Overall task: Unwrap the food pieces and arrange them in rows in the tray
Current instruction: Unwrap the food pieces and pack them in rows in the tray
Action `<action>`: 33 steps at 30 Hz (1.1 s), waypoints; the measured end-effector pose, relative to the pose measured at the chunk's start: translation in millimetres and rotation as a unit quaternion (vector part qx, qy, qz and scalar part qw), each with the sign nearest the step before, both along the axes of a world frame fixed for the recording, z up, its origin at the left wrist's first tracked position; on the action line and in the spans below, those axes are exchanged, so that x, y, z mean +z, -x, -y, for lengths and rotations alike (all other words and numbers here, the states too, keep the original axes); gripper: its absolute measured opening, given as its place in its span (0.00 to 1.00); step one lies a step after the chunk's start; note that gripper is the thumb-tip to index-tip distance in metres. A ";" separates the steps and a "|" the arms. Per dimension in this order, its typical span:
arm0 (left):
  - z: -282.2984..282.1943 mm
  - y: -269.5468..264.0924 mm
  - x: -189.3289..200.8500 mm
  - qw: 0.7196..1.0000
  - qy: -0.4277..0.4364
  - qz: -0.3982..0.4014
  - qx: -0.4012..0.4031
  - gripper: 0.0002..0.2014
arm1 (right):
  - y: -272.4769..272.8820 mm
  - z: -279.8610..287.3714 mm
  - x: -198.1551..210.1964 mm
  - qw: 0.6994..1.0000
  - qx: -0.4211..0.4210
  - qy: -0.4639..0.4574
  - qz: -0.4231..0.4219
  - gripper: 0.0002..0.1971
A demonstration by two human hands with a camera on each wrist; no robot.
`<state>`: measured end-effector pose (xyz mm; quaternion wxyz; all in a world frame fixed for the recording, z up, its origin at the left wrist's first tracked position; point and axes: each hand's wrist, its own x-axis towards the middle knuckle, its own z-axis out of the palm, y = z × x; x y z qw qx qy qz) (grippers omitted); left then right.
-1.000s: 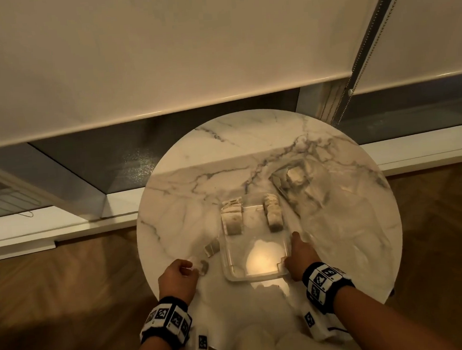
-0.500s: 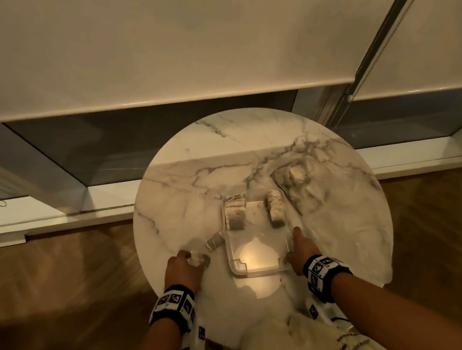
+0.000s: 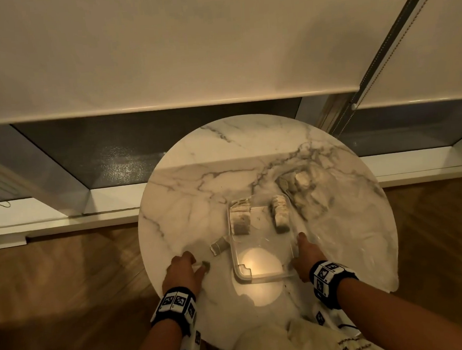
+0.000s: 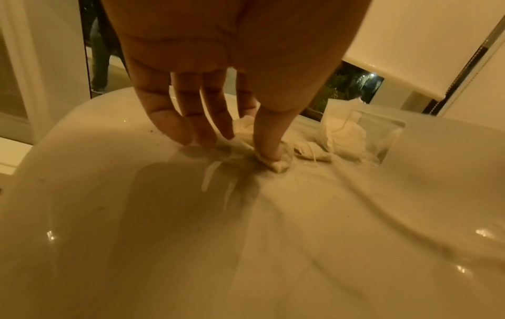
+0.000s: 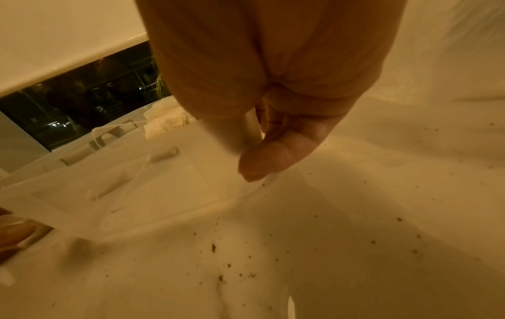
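A clear plastic tray (image 3: 259, 276) sits mid-table. Two short rows of pale food pieces lie at its far end, a left row (image 3: 241, 218) and a right row (image 3: 281, 212). A wrapped piece in crumpled clear film (image 3: 301, 181) lies behind the tray to the right. My right hand (image 3: 299, 242) pinches the tray's right wall, thumb inside the rim (image 5: 246, 151). My left hand (image 3: 196, 263) rests on the table left of the tray, fingers fairly straight, thumb pressing a small crumpled wrapper scrap (image 4: 278, 166).
Another small scrap (image 3: 219, 247) lies by the tray's left wall. Crumbs (image 5: 218, 248) dot the round marble table (image 3: 188, 205). Clear film (image 3: 352, 243) covers its right side. Window blinds and a sill stand behind it, with wood floor around.
My left hand has uncurled its fingers onto the scrap. My right hand keeps its hold on the tray, which has barely shifted. The head view has swung a little.
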<state>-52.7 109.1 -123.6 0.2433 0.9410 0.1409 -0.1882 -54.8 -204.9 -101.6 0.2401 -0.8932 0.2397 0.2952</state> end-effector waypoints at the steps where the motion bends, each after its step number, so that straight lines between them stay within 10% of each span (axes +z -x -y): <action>1: -1.6 -1.1 0.8 1.000 0.021 0.002 0.017 0.16 | 0.1 1.0 -0.7 1.000 -0.003 -0.003 0.000 0.32; 19: 27.8 -36.0 52.4 0.932 0.336 0.050 0.124 0.13 | 3.3 0.6 -2.4 0.999 -0.018 -0.020 0.019 0.26; 33: 151.4 -74.8 65.2 0.967 0.225 -0.002 -0.118 0.05 | 3.4 0.0 -2.8 0.999 -0.025 -0.035 0.021 0.32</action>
